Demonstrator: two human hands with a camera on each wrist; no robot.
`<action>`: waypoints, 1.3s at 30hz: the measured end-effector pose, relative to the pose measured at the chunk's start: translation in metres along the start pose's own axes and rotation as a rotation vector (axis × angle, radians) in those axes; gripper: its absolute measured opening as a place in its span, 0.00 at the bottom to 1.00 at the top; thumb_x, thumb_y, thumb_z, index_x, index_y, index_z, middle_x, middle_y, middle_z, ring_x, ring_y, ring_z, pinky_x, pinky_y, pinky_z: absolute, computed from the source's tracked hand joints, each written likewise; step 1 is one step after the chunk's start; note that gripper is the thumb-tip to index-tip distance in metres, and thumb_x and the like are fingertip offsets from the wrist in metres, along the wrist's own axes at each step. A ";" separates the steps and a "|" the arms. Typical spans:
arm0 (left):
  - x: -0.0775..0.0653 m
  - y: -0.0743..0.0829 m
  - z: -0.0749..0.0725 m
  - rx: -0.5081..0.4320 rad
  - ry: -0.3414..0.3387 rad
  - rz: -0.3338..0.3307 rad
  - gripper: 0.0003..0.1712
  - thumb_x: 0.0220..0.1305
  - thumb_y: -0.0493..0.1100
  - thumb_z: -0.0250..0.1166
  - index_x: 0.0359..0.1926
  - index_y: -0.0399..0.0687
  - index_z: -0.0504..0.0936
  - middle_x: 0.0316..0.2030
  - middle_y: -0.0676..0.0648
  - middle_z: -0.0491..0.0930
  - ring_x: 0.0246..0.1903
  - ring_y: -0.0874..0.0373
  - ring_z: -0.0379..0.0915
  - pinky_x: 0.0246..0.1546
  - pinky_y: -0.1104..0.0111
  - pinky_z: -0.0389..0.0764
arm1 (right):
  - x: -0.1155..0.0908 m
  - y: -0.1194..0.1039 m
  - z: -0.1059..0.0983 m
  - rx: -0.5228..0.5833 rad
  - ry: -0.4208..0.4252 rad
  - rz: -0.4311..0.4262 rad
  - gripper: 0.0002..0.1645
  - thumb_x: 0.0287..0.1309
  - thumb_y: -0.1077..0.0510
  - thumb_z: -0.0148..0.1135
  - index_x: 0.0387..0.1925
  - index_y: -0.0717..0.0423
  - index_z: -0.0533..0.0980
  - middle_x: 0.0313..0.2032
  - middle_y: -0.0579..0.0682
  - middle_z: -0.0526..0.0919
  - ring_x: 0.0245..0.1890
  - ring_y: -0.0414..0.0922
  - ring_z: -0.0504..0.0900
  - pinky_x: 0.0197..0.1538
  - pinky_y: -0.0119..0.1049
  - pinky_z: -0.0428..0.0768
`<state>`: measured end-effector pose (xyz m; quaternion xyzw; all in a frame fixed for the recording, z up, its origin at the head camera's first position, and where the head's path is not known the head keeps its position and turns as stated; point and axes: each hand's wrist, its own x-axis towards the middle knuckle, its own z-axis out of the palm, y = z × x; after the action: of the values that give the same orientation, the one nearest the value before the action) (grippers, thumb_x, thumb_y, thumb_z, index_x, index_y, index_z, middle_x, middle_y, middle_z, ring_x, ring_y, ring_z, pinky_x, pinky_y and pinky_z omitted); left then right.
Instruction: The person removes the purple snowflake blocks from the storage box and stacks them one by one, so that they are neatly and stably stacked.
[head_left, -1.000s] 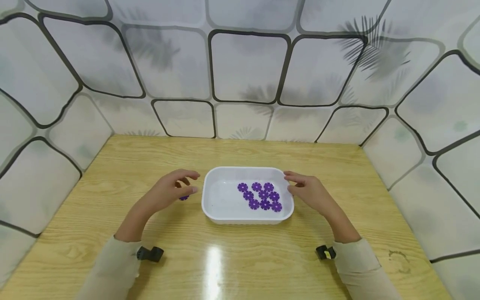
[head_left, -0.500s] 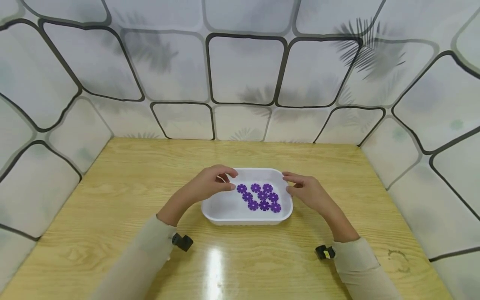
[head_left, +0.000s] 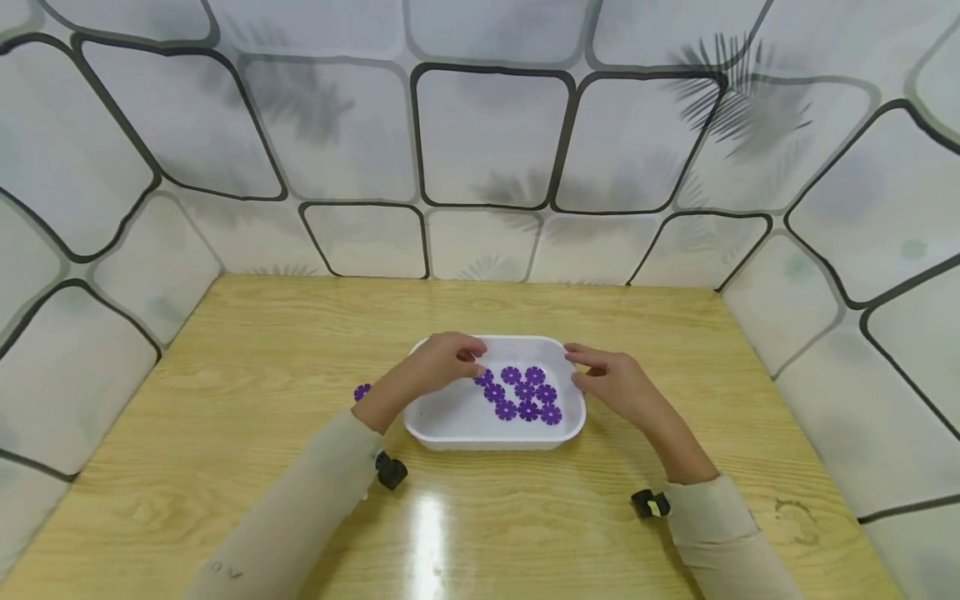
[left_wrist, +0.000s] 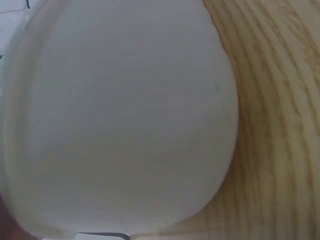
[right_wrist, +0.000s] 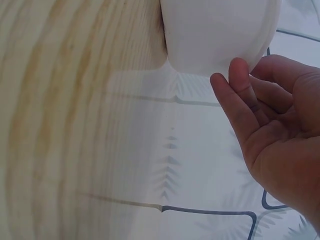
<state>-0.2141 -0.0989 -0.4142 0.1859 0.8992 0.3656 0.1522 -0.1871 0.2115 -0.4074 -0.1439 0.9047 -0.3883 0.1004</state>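
A white rectangular tray (head_left: 450, 427) stands on the wooden table, with several purple flower-shaped discs (head_left: 528, 390) lying flat in its right half. My left hand (head_left: 442, 360) reaches in over the tray's left side. Its thumb tip overlaps the leftmost disc (head_left: 486, 379), and the index finger stays a little apart from the thumb. At the tray's right end, my right hand (head_left: 617, 379) rests its fingertips on the rim. In the right wrist view the right hand (right_wrist: 275, 120) has two fingers stretched out beside the tray's outer wall (right_wrist: 215, 35).
One purple disc (head_left: 362, 392) lies on the table (head_left: 247, 358) left of the tray, beside my left wrist. A patterned wall (head_left: 487, 242) closes off the table at the back and both sides. The tray's wall (left_wrist: 125, 115) fills most of the left wrist view.
My left hand has moved right, from above the disc on the table to the leftmost disc in the tray, uncovering the one on the table. The right hand stays at the rim.
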 end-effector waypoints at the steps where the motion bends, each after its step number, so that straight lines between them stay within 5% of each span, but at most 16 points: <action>1: 0.002 0.000 0.002 0.023 -0.006 0.005 0.23 0.67 0.45 0.68 0.60 0.43 0.81 0.52 0.44 0.84 0.51 0.54 0.80 0.55 0.60 0.80 | 0.000 0.000 0.000 0.000 0.001 0.003 0.25 0.69 0.57 0.61 0.66 0.54 0.75 0.71 0.49 0.70 0.46 0.47 0.81 0.46 0.34 0.82; 11: 0.006 0.000 0.013 0.126 -0.001 0.064 0.25 0.58 0.35 0.73 0.57 0.37 0.82 0.49 0.42 0.85 0.49 0.52 0.80 0.57 0.60 0.79 | -0.001 0.000 -0.003 0.033 -0.016 -0.001 0.25 0.69 0.58 0.61 0.66 0.55 0.75 0.72 0.51 0.69 0.42 0.46 0.81 0.40 0.32 0.81; 19: 0.007 0.004 0.014 0.176 -0.062 0.059 0.28 0.54 0.32 0.74 0.58 0.35 0.81 0.45 0.42 0.84 0.45 0.52 0.78 0.56 0.61 0.79 | 0.000 0.000 -0.002 0.032 -0.015 -0.005 0.25 0.69 0.58 0.61 0.66 0.55 0.75 0.72 0.50 0.70 0.40 0.45 0.81 0.38 0.31 0.81; 39: 0.012 -0.001 0.025 0.286 -0.123 0.087 0.17 0.60 0.43 0.73 0.50 0.44 0.85 0.40 0.49 0.80 0.40 0.59 0.73 0.47 0.66 0.78 | -0.001 -0.001 -0.001 0.035 -0.011 -0.003 0.25 0.69 0.58 0.60 0.66 0.57 0.75 0.72 0.52 0.69 0.37 0.46 0.79 0.36 0.32 0.80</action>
<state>-0.2150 -0.0792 -0.4336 0.2666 0.9221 0.2282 0.1629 -0.1859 0.2120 -0.4064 -0.1456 0.8968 -0.4037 0.1072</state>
